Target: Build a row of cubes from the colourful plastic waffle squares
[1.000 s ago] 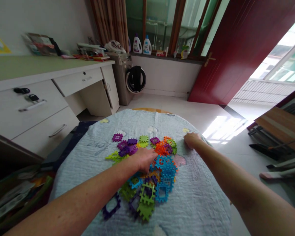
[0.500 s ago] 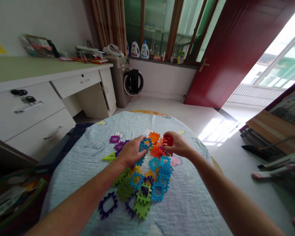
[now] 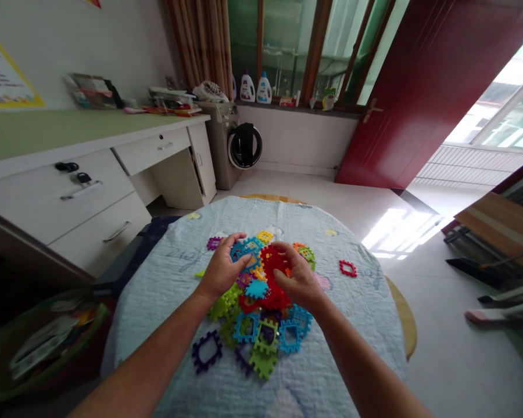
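Over the pile on the cloth, my left hand (image 3: 223,268) grips blue toothed plastic building pieces (image 3: 253,248), thumb in front and fingers behind. My right hand (image 3: 300,277) is curled round red toothed building pieces (image 3: 270,258) just beside the blue ones. More red pieces lie below that hand, with a light blue piece (image 3: 257,288) on them. Nearer me are green pieces (image 3: 264,363), blue frames (image 3: 290,335) and a dark purple frame (image 3: 207,351). A yellow piece (image 3: 265,236) shows behind the hands. Green pieces (image 3: 307,255) are partly hidden behind my right hand.
A red frame (image 3: 347,268) lies alone on the right of the round table's pale blue cloth (image 3: 157,325). A purple piece (image 3: 213,243) sits at the left. A basket (image 3: 47,348) stands low on the left, near the white drawers (image 3: 87,200). A red door (image 3: 401,104) stands beyond.
The red pieces have moved left and toward me with my right hand, now against the blue ones. A red frame now lies apart on the right. The view has shifted slightly left.
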`<state>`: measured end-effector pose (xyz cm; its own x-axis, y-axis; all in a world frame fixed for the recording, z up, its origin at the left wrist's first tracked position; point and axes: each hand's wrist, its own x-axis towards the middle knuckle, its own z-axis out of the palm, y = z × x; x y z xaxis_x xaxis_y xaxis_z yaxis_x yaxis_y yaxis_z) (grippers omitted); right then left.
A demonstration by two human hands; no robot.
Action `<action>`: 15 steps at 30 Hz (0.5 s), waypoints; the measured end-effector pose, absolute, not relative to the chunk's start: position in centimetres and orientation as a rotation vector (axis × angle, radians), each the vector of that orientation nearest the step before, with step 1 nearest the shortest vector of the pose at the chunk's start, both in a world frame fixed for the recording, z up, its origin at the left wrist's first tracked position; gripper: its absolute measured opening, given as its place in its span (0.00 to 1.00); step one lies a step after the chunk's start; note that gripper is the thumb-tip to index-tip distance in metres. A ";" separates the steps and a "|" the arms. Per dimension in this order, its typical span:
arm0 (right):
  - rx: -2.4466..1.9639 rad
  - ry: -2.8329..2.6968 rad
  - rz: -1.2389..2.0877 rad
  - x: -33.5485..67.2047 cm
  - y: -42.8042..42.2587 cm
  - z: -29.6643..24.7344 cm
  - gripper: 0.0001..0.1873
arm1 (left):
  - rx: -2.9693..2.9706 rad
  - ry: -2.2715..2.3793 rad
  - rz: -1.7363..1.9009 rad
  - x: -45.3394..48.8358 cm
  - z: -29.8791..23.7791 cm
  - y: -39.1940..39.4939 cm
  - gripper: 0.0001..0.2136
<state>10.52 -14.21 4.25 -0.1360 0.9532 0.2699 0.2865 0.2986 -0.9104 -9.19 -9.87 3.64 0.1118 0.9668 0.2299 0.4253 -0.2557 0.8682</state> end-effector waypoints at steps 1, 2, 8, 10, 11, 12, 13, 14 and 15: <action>-1.160 -1.596 0.905 10.6 -14.2 3.9 0.28 | 1.806 1.383 1.111 -9.4 3.5 -10.1 0.24; -1.171 -1.564 0.912 10.8 -14.2 3.4 0.28 | 1.844 1.388 1.102 -9.5 3.2 -10.4 0.23; -1.447 -1.540 0.715 12.7 -15.5 1.1 0.35 | 1.906 1.321 0.906 -11.9 1.2 -12.8 0.26; -1.528 -1.668 0.677 13.5 -16.3 0.8 0.43 | 1.975 1.406 0.845 -13.3 0.4 -13.7 0.27; -1.561 -1.760 0.660 13.8 -16.7 0.7 0.47 | 2.016 1.446 0.797 -13.9 -0.1 -14.2 0.29; -1.590 -1.863 0.637 13.9 -17.1 0.6 0.51 | 2.053 1.479 0.738 -14.5 -0.7 -14.6 0.32; -1.613 -1.972 0.612 14.0 -17.4 0.6 0.53 | 2.086 1.504 0.677 -14.9 -1.3 -14.9 0.37; -1.629 -2.079 0.587 13.9 -17.7 0.5 0.54 | 2.115 1.521 0.624 -15.3 -2.0 -15.2 0.42; -1.635 -2.175 0.568 13.6 -17.8 0.5 0.53 | 2.139 1.532 0.583 -15.4 -2.6 -15.5 0.46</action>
